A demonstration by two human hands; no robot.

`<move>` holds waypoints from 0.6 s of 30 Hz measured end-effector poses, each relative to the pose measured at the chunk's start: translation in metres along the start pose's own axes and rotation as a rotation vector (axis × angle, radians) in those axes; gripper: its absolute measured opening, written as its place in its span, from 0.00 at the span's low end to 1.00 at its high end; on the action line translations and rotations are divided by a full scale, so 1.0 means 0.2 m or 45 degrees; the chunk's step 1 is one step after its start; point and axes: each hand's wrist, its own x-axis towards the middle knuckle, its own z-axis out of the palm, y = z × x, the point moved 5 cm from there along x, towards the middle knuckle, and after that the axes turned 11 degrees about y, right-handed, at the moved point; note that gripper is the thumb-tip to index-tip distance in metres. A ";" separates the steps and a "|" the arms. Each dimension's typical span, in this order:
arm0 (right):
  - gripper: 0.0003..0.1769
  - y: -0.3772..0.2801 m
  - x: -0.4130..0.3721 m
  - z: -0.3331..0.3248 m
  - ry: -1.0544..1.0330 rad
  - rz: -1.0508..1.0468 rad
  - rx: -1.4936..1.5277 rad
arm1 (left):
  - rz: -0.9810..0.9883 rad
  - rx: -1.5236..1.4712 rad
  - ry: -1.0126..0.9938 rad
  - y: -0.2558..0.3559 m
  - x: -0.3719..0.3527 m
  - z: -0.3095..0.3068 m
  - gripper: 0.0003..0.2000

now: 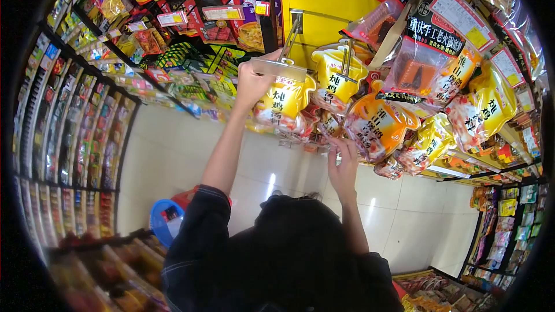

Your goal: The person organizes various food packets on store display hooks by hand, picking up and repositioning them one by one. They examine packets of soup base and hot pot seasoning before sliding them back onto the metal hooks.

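Observation:
My left hand [254, 84] is closed on a clear plastic price tag holder [283, 69] at the front end of a metal display hook [293, 32]. Just behind it hangs a yellow chicken soup seasoning packet [289, 97]. Lower and to the right, my right hand [345, 159] has its fingers bent at the bottom edge of a smaller seasoning packet [329, 124], seemingly pinching it; the fingertips are partly hidden. Beside that hand hangs an orange and yellow packet [378, 121]. Another yellow packet [338, 78] hangs on the neighbouring hook.
Hotpot base packets [417, 69] and price tags [462, 17] hang at the right, in front of a yellow back panel [324, 0]. Shelves of packets [63, 127] line the left. A blue basket [165, 222] stands on the tiled floor [156, 150] beside my left arm.

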 end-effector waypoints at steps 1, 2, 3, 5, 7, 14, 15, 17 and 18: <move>0.13 0.00 0.00 -0.01 0.007 -0.018 -0.008 | 0.030 0.093 0.015 0.03 0.00 0.00 0.17; 0.13 0.00 0.00 -0.01 0.013 -0.035 -0.016 | 0.059 0.188 0.030 0.05 0.01 0.01 0.17; 0.13 -0.01 0.01 -0.01 0.020 -0.054 -0.022 | 0.081 0.178 0.056 0.06 0.01 0.01 0.18; 0.14 0.01 0.03 -0.02 0.072 -0.076 -0.031 | 0.128 0.154 0.106 0.06 0.06 0.03 0.20; 0.15 -0.01 0.09 -0.02 0.133 -0.127 -0.053 | 0.120 0.159 0.144 0.03 0.10 0.05 0.15; 0.32 -0.20 0.45 -0.05 0.224 -0.126 -0.196 | 0.147 0.369 0.184 -0.20 0.29 0.13 0.10; 0.36 -0.20 0.48 -0.04 0.212 -0.097 -0.222 | 0.190 0.433 0.223 -0.17 0.29 0.14 0.11; 0.41 -0.17 0.52 0.00 0.167 -0.006 -0.116 | 0.271 0.563 0.305 -0.11 0.27 0.15 0.12; 0.41 -0.19 0.55 0.00 0.190 0.023 -0.064 | 0.464 0.653 0.348 -0.04 0.25 0.17 0.11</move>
